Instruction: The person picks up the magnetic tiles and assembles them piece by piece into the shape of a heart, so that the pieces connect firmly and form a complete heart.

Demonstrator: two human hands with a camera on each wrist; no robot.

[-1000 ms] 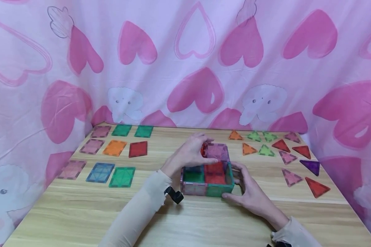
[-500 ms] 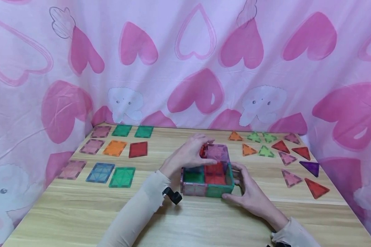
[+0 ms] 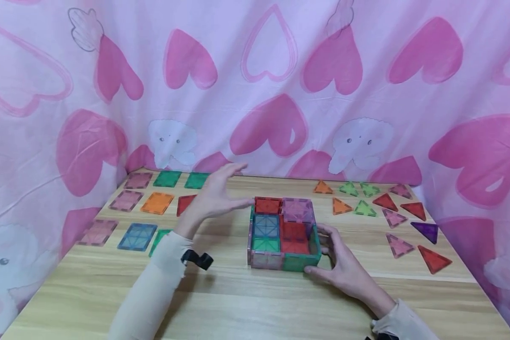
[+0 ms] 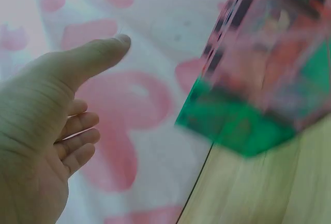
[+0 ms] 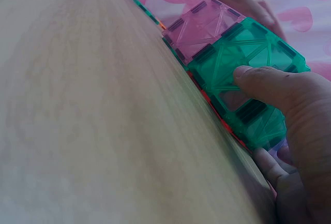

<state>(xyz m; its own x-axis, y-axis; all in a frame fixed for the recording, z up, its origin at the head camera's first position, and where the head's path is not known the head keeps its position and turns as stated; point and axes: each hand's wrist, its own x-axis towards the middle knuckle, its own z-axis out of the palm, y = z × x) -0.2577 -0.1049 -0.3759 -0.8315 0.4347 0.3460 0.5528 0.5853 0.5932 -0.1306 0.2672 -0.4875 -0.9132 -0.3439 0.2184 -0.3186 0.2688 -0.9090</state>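
Note:
A low box of see-through magnetic tiles stands mid-table. Its front shows a pink tile and a green tile. From above, a red tile and a pink tile show at the back, with a blue tile and a green tile along the left. Red tiles show in the front right part, inside green walls. My right hand holds the front right corner, thumb against the green front and fingers along the side. Left of the box, my left hand is raised, fingers spread and holding nothing.
Square tiles in pink, green, orange, red and blue lie flat at the left, among them an orange tile; my left arm partly covers some. Triangle tiles lie at the right, including a purple triangle. A pink heart-print curtain hangs behind the table.
My left hand has come off the back left of the box and moved left, uncovering the red, blue and green tiles there. The right hand stays at its corner.

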